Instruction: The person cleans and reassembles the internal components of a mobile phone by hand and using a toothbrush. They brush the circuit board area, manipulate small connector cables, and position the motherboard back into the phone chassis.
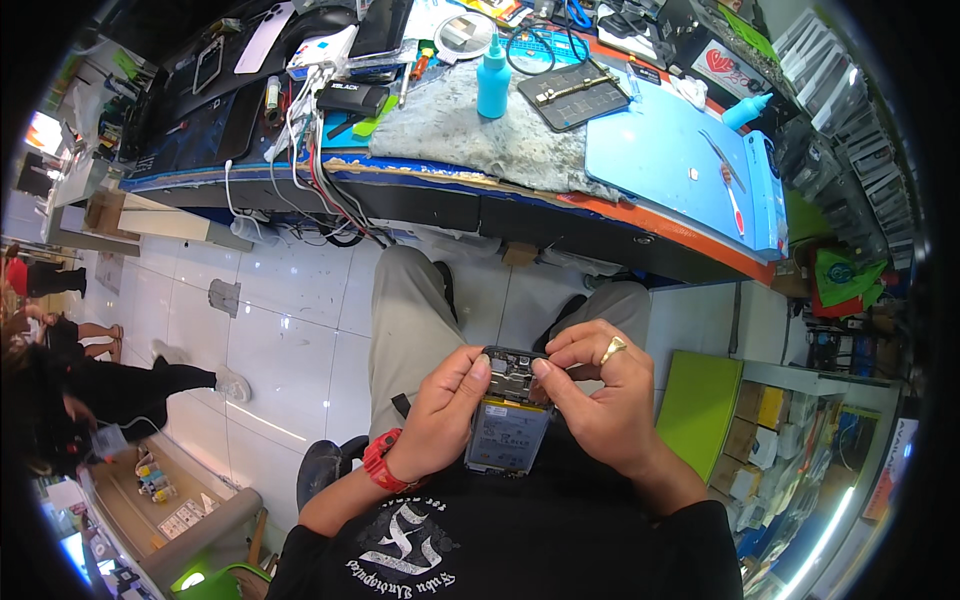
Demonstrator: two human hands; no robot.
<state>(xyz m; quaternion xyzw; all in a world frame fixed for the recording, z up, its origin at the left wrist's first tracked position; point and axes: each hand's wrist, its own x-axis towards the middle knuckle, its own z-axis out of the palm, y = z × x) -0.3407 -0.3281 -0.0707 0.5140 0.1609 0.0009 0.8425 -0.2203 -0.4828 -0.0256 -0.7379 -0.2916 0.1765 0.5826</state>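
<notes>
An opened smartphone (512,390) lies over my lap, its inside facing up, with metal-shielded parts at the top and a grey battery (507,437) below. My left hand (452,393) grips the phone's left edge, thumb on the upper left corner; a red watch sits on that wrist. My right hand (600,385) is closed at the upper right corner, thumb pressed on the phone's top part and fingers curled behind. A ring shows on one right finger. Whether the right fingertips pinch some small part there is hidden.
Ahead stands a cluttered workbench with a grey cloth (440,130), a light-blue bottle (493,80), a phone-holding jig (575,95) and a blue mat (650,150) bearing tweezers. Cables (325,180) hang over its edge. A glass display case (800,440) is at right; people are at left.
</notes>
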